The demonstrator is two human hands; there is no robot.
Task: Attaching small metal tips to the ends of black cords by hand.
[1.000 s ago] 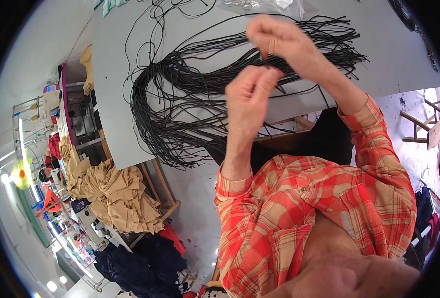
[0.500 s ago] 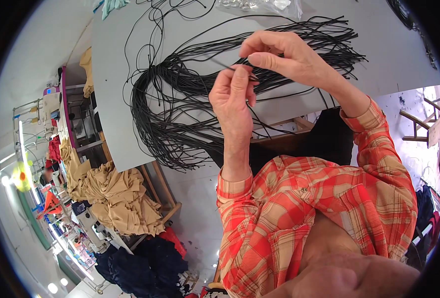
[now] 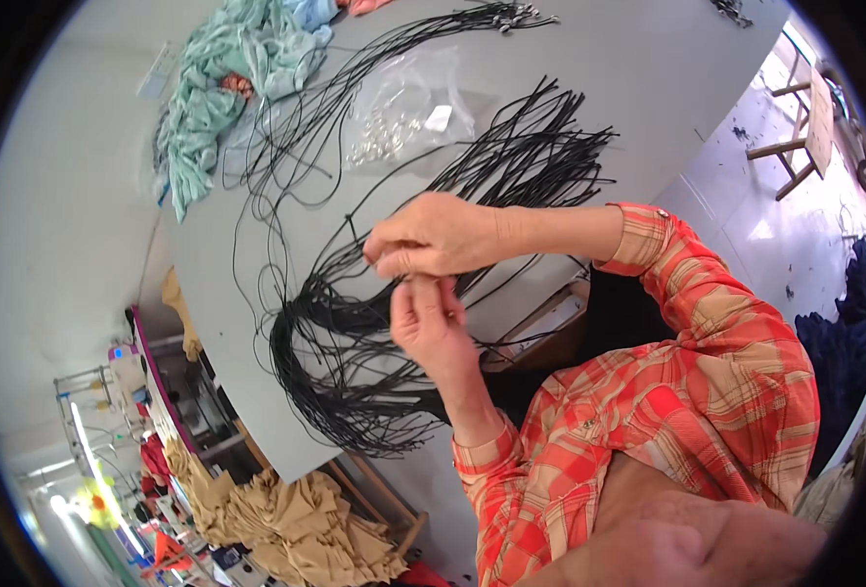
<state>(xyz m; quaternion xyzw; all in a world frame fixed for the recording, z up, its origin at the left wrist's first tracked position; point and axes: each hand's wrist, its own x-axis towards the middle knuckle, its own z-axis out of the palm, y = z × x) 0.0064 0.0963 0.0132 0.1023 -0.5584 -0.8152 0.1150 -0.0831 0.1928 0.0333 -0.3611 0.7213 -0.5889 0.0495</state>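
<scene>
Black cords [image 3: 540,161] lie bunched across a grey desk [image 3: 638,83], the left hand [image 3: 428,328] and right hand [image 3: 440,235] meeting over them.
The bundle gathers left of the hands and curves toward the desk's near edge, where loose ends reach the rim; its other ends fan rightward, with bare desktop beyond them to the right-hand edge. Behind lie a clear plastic bag [image 3: 408,108] of small pieces, more cords with metallic tips [image 3: 513,18], and mint-green cloth [image 3: 208,117]. Tan cloth [image 3: 301,533] is heaped beyond the left side; a wooden stool [image 3: 812,127] stands on the pale floor [image 3: 702,230] at right. Fingers curl and overlap, so I cannot tell how tight either grip is or what it holds. The fisheye rim cuts off the room.
</scene>
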